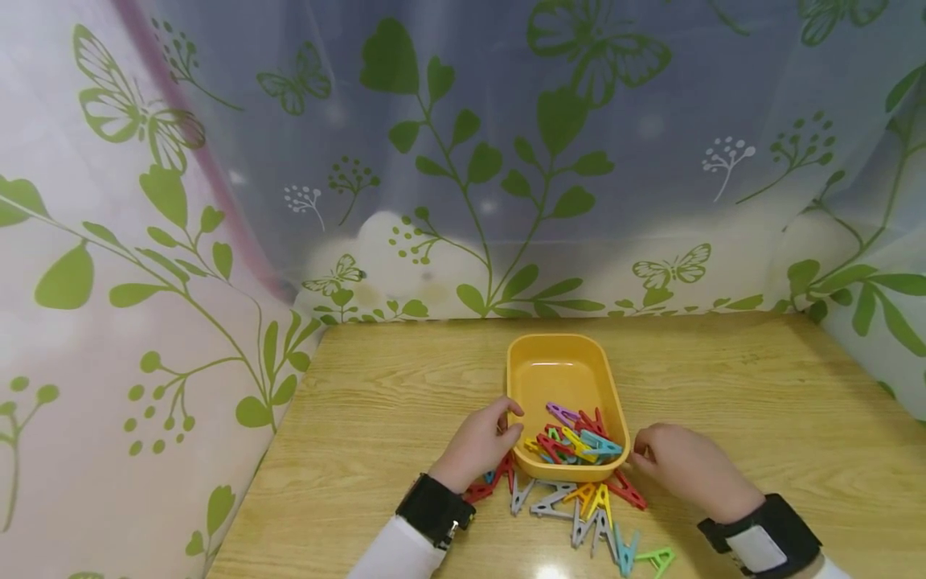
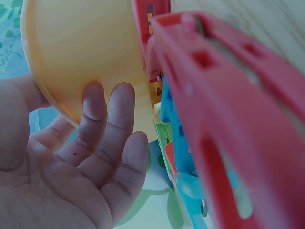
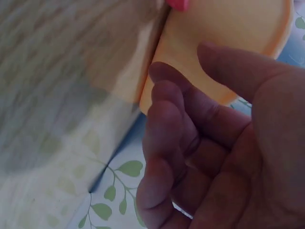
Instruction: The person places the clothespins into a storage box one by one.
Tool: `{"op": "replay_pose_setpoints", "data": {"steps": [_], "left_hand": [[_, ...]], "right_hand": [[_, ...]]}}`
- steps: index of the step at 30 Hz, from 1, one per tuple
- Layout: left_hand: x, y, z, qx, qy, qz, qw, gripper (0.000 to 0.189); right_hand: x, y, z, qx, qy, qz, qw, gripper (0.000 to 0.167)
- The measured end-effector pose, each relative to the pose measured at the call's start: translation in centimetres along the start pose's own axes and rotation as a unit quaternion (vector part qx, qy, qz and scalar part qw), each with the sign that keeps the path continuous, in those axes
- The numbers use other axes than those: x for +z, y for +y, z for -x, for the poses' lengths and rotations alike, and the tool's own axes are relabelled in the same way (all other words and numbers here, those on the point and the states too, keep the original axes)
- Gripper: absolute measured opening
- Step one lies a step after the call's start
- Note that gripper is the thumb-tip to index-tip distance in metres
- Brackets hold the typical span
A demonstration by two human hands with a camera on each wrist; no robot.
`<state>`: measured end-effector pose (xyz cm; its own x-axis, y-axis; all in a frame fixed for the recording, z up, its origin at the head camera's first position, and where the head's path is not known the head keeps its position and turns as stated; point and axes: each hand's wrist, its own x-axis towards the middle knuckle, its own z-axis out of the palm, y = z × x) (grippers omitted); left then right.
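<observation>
A yellow bin (image 1: 559,382) stands on the table (image 1: 391,386), right of the lower centre, with coloured clothespins (image 1: 602,445) heaped in its near end. The left hand (image 1: 476,444) grips its left rim. The right hand (image 1: 690,466), fingers loosely curled and holding nothing, is at its lower-right side. Loose pins (image 1: 628,492) lie below, at the frame's bottom.

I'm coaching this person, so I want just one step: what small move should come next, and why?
Probably lower the right hand to the red clip by the bin's near right corner and pinch it. Its fingers appear to hold nothing, that clip looks nearest among those outside the bin, and other clips already lie inside.
</observation>
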<state>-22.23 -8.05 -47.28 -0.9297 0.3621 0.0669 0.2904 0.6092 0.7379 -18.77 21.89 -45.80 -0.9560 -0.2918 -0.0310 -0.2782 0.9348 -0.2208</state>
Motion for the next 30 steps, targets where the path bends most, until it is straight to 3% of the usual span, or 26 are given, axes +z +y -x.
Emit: {"op": "replay_pose_setpoints", "data": {"steps": [7,14,30], "left_hand": [[0.0,0.1,0.0,0.001,0.0,0.0,1.0,0.022],[0.1,0.0,0.0,-0.003,-0.002,0.002,1.0,0.022],[0.0,0.1,0.0,-0.002,0.001,-0.003,1.0,0.021]], "right_hand": [[0.8,-0.5,0.0,-0.025,0.002,-0.006,0.9997,0.019],[1.2,-0.9,0.0,-0.015,-0.009,-0.02,0.9996,0.019],[1.3,-0.8,0.1,-0.01,0.006,0.008,0.9999,0.018]]}}
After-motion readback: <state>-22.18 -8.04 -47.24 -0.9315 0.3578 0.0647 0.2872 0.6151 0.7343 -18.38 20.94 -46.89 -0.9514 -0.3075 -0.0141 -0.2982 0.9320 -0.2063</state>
